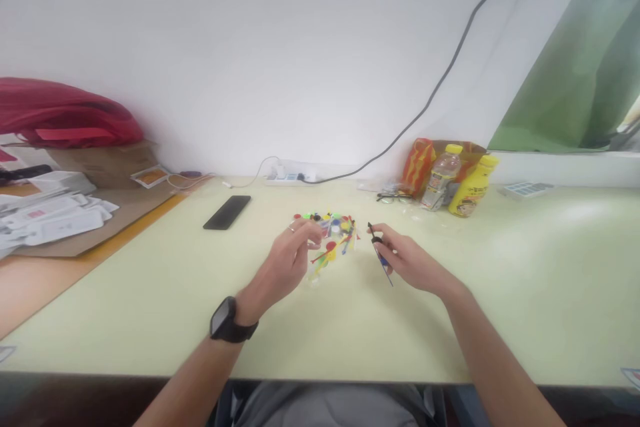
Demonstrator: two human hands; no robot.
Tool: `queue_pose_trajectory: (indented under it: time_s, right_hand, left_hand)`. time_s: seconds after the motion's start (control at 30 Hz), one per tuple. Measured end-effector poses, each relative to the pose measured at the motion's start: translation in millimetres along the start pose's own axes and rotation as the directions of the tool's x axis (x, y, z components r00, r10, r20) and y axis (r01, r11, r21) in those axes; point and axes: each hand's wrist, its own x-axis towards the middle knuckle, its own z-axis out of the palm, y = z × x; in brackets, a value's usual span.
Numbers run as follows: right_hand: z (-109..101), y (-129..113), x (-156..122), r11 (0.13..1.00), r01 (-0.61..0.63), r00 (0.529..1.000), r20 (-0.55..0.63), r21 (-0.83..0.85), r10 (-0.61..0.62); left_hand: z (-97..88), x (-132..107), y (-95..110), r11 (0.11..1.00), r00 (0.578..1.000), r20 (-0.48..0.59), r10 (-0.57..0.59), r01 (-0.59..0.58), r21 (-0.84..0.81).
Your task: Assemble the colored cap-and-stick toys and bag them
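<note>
A pile of small coloured plastic pieces [333, 230], some thin sticks and some round discs, lies on the pale green table [350, 333]. My left hand [290, 257], with a ring and a black watch [230, 320], is at the left side of the pile. Its fingers are curled together, and what they hold, if anything, is hidden. To the right of the pile, my right hand [407, 259] is closed on several thin black and blue plastic pieces [378, 240]. Their ends stick out above and below the fingers.
A black phone [227, 212] lies to the left. Toward the wall stand a power strip [287, 179], glasses [394, 198], a clear bottle [440, 180] and a yellow bottle [471, 188]. Papers [55, 213] and a cardboard box [107, 163] under red fabric [70, 113] fill the far left.
</note>
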Motion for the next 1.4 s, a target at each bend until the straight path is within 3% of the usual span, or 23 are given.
queue_pose_trajectory:
  time_s: [0.13,0.23,0.3,0.47,0.53,0.7,0.77,0.87,1.1,1.4]
  right_hand:
    - [-19,-15,15,0.978,0.163,0.966,-0.223,0.127,-0.132]
    - [-26,-33,29,0.934,0.319,0.856,-0.472,0.16,-0.212]
    - [-22,-46,37,0.9,0.407,0.779,-0.574,0.155,-0.253]
    - [10,-54,49,0.881,0.472,0.671,-0.659,0.027,-0.339]
    - [22,-46,50,0.891,0.453,0.66,-0.658,-0.035,-0.361]
    - [35,-25,52,0.901,0.434,0.717,-0.603,-0.007,-0.35]
    - [36,-22,53,0.891,0.454,0.694,-0.637,0.026,-0.335]
    - [38,-22,55,0.851,0.525,0.62,-0.693,0.018,-0.368]
    - [46,-33,45,0.794,0.583,0.497,-0.698,-0.17,-0.515]
    - [57,-33,40,0.729,0.609,0.509,-0.55,-0.313,-0.662]
  left_hand:
    - [6.1,15,-6,0.996,0.999,-0.034,-0.005,0.002,-0.087]
    - [19.0,22,-13,0.988,0.993,-0.115,-0.039,0.021,-0.153]
    - [29.0,22,-17,0.982,0.987,-0.146,-0.061,0.033,-0.188]
    - [37.9,15,-22,0.969,0.987,-0.117,-0.106,0.077,-0.234]
    - [33.5,16,-22,0.99,0.996,-0.073,-0.05,0.04,-0.135]
    - [23.6,20,-31,0.995,0.995,-0.048,0.083,-0.08,0.06]
    - [23.2,19,-36,0.992,0.995,-0.038,0.093,-0.089,0.086]
    - [23.6,17,-39,0.983,0.992,-0.045,0.121,-0.114,0.144]
    - [21.2,15,-37,0.984,0.991,-0.112,0.078,-0.059,0.166]
    - [26.1,7,-19,0.993,0.983,-0.165,0.075,-0.059,0.098]
